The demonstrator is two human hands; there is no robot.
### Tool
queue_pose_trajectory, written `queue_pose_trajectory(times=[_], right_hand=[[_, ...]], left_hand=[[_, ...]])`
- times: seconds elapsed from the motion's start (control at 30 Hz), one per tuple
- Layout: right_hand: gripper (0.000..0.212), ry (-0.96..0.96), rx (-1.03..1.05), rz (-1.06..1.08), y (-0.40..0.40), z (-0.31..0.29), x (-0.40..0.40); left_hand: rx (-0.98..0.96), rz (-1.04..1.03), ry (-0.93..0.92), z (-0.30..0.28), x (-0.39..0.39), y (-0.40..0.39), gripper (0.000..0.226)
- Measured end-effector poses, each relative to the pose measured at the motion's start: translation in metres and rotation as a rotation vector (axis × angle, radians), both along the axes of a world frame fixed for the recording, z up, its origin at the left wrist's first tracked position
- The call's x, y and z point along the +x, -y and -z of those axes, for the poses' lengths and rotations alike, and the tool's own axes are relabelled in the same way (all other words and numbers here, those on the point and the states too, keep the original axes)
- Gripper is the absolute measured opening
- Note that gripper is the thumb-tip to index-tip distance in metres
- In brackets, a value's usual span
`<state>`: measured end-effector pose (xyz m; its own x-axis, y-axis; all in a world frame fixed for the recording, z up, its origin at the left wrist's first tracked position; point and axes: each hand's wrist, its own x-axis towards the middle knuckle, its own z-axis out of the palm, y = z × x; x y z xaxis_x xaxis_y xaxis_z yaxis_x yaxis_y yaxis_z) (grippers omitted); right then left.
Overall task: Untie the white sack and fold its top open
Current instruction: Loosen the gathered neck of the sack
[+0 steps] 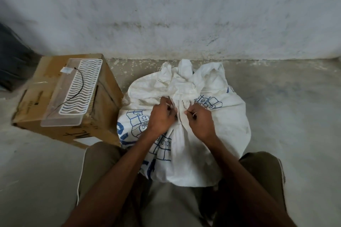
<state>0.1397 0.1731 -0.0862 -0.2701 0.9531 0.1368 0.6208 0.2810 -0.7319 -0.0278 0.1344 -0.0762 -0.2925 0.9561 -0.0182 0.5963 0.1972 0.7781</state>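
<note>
A full white woven sack [227,127] with blue print stands on the floor between my knees. Its top [181,77] is gathered into a bunched neck and bound by a thin white string [178,105]. My left hand [161,118] pinches the string on the left side of the knot. My right hand [200,121] pinches a string end on the right side. Both hands press against the sack just below the neck. The knot itself is partly hidden by my fingers.
A cardboard box [103,101] sits left of the sack, touching it, with a clear plastic tray [60,105], a white wire rack [81,86] and a black cable on top. A stained wall [184,14] rises close behind. Bare concrete floor [286,101] lies to the right.
</note>
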Motion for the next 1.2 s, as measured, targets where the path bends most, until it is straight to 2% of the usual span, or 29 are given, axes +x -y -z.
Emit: queue_pose_trajectory(times=[0.13,0.27,0.43,0.63,0.77,0.83,0.93,0.97,1.13,1.2], right_hand=[[0.011,-0.152,0.066,0.036,0.04,-0.018,0.017],[0.012,-0.193,0.058,0.062,0.081,-0.022,0.031],[0.011,-0.215,0.086,0.083,0.121,-0.027,0.039],[0.012,-0.231,0.107,0.104,0.162,-0.042,0.05],[0.013,-0.21,0.147,0.108,0.19,-0.054,0.06],[0.014,-0.193,0.158,0.11,0.201,-0.057,0.068],[0.014,-0.167,0.119,0.107,0.21,-0.055,0.08],[0.014,-0.184,0.092,0.104,0.211,-0.055,0.084],[0.016,-0.462,-0.096,0.165,0.21,-0.071,0.083],[0.027,-0.497,-0.15,0.167,0.205,-0.076,0.075]], left_hand=[[0.141,-0.003,0.025,-0.006,0.014,0.047,0.023],[0.208,-0.012,0.118,-0.011,0.04,0.092,0.014],[0.119,-0.067,0.399,-0.032,0.06,0.117,0.017],[0.054,-0.152,0.36,-0.054,0.066,0.135,0.028],[-0.039,-0.138,0.574,-0.062,0.076,0.156,0.043],[-0.02,-0.159,0.663,-0.065,0.086,0.168,0.037],[0.045,-0.183,0.697,-0.062,0.1,0.182,0.011],[0.059,-0.179,0.705,-0.061,0.104,0.186,0.009],[0.105,-0.188,0.754,-0.041,0.105,0.197,0.016],[0.118,-0.135,0.728,-0.043,0.103,0.202,0.016]])
